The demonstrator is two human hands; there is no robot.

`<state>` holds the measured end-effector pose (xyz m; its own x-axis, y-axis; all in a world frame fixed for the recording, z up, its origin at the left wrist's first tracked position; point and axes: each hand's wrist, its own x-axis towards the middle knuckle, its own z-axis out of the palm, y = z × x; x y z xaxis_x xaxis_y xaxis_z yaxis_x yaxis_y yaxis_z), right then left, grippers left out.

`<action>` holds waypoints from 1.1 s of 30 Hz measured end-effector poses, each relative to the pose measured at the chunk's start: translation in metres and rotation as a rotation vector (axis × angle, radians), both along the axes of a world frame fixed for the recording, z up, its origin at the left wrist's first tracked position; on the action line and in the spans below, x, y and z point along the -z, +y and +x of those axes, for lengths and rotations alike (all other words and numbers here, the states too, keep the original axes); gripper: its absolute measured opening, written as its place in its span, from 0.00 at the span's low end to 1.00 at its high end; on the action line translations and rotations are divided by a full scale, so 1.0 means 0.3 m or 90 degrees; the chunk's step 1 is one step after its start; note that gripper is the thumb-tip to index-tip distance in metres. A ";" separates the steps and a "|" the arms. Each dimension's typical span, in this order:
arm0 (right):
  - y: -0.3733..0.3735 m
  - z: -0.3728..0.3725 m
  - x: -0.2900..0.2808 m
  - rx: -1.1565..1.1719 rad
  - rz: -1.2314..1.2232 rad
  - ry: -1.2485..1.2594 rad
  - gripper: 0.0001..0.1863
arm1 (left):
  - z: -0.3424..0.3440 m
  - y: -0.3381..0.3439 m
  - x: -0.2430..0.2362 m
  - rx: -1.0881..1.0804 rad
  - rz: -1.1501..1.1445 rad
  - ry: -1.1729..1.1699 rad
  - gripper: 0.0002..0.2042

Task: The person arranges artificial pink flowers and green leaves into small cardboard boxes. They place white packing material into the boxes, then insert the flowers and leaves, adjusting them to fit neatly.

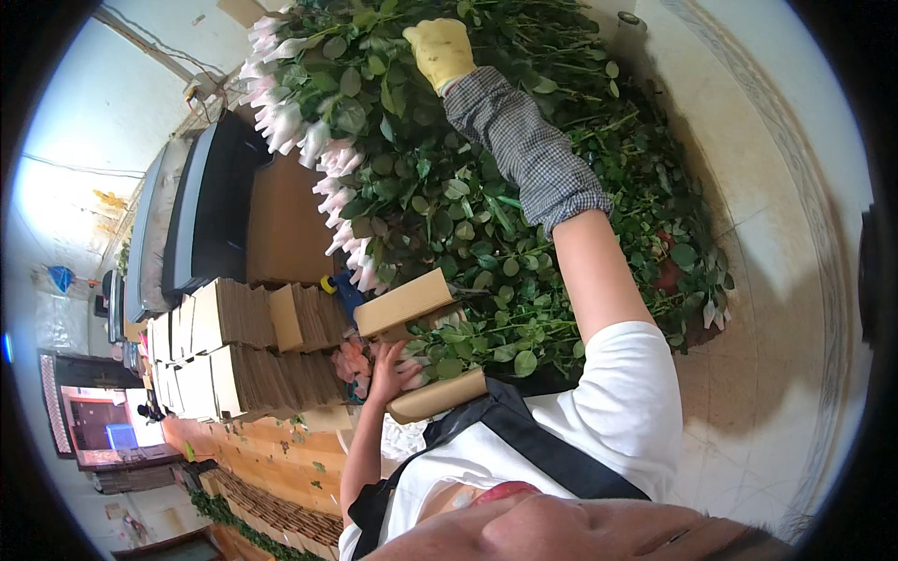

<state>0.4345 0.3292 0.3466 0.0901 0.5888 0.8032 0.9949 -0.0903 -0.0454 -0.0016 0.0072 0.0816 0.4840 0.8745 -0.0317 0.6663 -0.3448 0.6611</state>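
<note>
Left hand (388,371) bare, fingers spread, at the head end of a small rose bunch (496,348) lying between two bent cardboard pieces (404,305). Right hand (441,53), yellow-gloved, fingers curled over the big rose heap (486,234); cannot tell whether it grips a stem. Judgement: early stage; bunch partly gathered, cardboard not closed, most roses remaining in the heap.

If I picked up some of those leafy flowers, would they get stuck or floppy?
The leaves overlap thickly, so they'd probably snag. The stems look long and thin, so they might bend. The pale heads crowd together, so they could bump.
</note>
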 end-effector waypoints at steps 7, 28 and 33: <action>-0.091 -0.057 0.042 -0.396 -0.011 0.270 0.20 | 0.001 0.011 0.016 0.016 0.027 -0.023 0.32; -1.212 -0.335 0.878 -0.110 -0.768 0.134 0.14 | -0.008 -0.005 -0.054 0.056 0.101 0.057 0.27; -1.192 -0.375 0.899 -0.090 -0.705 0.181 0.14 | 0.010 0.036 -0.123 0.140 0.234 0.171 0.28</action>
